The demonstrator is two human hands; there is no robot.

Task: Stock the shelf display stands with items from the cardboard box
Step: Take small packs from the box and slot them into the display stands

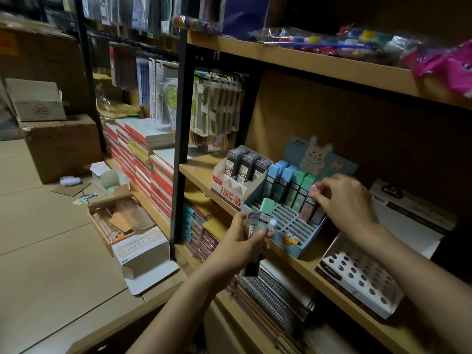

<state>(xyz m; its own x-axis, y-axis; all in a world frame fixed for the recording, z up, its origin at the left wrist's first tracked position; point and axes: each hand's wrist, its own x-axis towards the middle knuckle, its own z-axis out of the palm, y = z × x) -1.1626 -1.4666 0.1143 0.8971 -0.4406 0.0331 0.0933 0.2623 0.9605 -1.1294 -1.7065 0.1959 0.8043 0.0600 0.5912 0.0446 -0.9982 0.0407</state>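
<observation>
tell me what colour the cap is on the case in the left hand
Mint green cap, seen in the head view.

Wood shelf [201, 172]: blue display stand [301, 241], lead box [229, 187].

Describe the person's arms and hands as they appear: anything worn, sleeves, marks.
Both forearms are bare, with no sleeves in view. The left hand and right hand wear no gloves, and no rings, watch or bracelets show. The dim light and blur hide any finer marks.

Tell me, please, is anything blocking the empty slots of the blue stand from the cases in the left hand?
Nothing visible does: the left hand holds its cases just before the blue stand's open front slots.
</observation>
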